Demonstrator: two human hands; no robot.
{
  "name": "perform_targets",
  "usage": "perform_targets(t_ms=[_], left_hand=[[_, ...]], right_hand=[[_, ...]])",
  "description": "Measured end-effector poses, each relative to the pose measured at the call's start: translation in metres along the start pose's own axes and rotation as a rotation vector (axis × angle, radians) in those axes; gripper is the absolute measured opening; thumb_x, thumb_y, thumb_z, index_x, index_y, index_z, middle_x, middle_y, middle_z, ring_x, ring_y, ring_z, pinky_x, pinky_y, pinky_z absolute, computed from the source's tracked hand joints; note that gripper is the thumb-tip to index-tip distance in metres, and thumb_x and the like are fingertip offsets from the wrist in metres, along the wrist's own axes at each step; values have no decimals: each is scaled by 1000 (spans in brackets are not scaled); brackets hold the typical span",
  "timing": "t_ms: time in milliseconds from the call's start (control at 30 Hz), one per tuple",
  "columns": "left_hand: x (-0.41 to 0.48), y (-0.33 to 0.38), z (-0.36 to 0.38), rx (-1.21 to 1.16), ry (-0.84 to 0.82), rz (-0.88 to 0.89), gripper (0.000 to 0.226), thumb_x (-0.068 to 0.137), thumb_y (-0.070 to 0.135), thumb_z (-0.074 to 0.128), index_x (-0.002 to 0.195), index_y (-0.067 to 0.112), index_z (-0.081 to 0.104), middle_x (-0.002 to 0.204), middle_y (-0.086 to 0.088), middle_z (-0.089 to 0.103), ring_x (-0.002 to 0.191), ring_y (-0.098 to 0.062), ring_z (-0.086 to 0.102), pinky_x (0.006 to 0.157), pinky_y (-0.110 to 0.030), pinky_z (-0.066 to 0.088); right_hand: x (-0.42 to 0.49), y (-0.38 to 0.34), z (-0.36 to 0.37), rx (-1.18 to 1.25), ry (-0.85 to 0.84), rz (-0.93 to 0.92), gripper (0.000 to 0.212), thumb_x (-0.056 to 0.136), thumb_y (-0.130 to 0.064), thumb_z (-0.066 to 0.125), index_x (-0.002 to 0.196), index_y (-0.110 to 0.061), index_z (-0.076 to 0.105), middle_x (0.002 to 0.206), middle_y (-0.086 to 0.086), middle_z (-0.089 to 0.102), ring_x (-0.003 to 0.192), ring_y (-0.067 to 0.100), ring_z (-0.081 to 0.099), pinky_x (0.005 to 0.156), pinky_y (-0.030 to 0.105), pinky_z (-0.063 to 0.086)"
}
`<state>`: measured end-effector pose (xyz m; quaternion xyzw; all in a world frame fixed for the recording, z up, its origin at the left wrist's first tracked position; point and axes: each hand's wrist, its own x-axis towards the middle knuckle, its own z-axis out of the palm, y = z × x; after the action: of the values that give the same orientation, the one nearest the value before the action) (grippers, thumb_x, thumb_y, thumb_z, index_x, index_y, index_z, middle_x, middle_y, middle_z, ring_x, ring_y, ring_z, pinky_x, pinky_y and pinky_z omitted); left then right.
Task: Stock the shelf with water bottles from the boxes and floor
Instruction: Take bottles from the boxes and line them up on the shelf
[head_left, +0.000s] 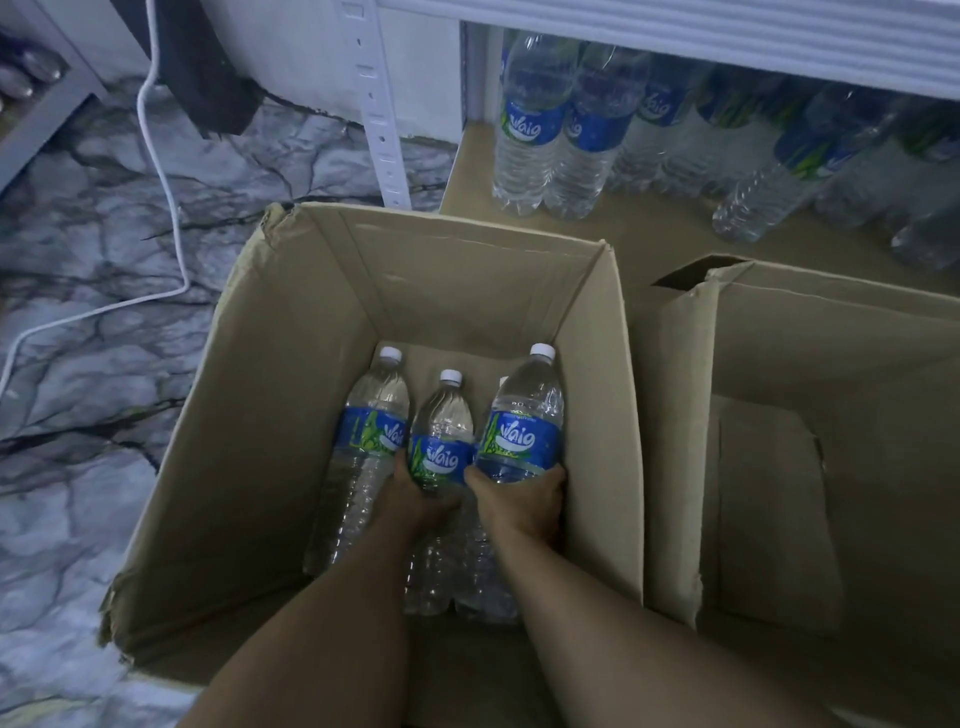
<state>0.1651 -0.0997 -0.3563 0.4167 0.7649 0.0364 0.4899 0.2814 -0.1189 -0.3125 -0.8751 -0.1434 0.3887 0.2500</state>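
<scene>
Water bottles (371, 415) lie in the open cardboard box (291, 364) before the shelf (519, 228), left hand (415, 499) curled round the middle bottle (441, 441), right hand (522, 499) round the right bottle (524, 415), and each one-handed grip on smooth plastic could slip on lifting.

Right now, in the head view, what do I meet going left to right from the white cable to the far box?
White cable → left wall of the open box → leftmost bottle → middle bottle, gripped by the left hand → right bottle, gripped by the right hand → second box.
</scene>
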Motion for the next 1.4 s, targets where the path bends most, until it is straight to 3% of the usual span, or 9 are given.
perform_targets(t_ms=[133,300,433,533,733,900,1067,1233,1400], left_hand=[[12,-8,8,27,-32,4,128,43,56,72,150,20,14,141,-12,49,124,-33,53,102,-50,44],[-8,10,-6,84,59,50,91,61,30,88,137,17,39,123,-9,63,114,-30,59,93,-37,47],[-13,16,-9,96,134,56,102,41,57,81,131,26,44,118,-6,67,109,-29,62,93,-42,51],[-26,31,-18,87,201,59,98,53,52,86,137,28,42,121,-8,65,113,-30,60,93,-35,47],[-53,64,-50,-53,381,123,92,48,50,89,129,31,48,115,-7,67,111,-31,60,89,-36,47],[-96,84,-83,-87,542,180,65,49,52,86,102,27,58,93,1,70,97,-25,65,73,-28,41],[-154,99,-114,-187,709,294,74,56,45,89,117,20,56,103,-2,67,109,-30,57,80,-32,36],[-189,120,-138,-292,862,477,79,47,55,88,113,27,58,99,3,71,101,-25,65,87,-37,49],[-226,163,-143,-288,945,676,85,48,57,86,121,24,56,103,2,71,99,-24,65,86,-44,51]], right_hand=[[4,4,-2,46,-6,16,98,47,-41,92,129,-21,42,121,5,62,106,27,64,89,44,54],[3,7,-1,94,-4,13,98,45,-41,91,129,-23,45,118,3,63,102,25,65,88,42,54],[2,6,-1,131,0,5,87,47,-38,91,121,-22,49,114,3,65,99,25,66,87,41,55],[-4,2,-5,155,0,-27,85,44,-39,89,117,-21,50,111,3,66,97,26,67,84,42,56],[-23,-18,-20,180,15,-202,98,42,-39,90,127,-19,46,118,5,63,106,26,64,85,34,52],[-50,-40,-34,276,-131,-336,79,48,-37,90,113,-29,47,103,-8,68,90,15,69,78,30,53],[-73,-62,-68,368,-273,-508,96,45,-40,91,129,-25,47,106,-9,70,94,6,68,86,32,55],[-84,-98,-122,404,-361,-703,80,55,-22,93,122,-27,50,102,-11,70,86,-9,65,76,8,48],[-91,-139,-175,464,-301,-886,70,51,-36,92,109,-38,54,101,-11,71,95,4,68,90,34,54]])
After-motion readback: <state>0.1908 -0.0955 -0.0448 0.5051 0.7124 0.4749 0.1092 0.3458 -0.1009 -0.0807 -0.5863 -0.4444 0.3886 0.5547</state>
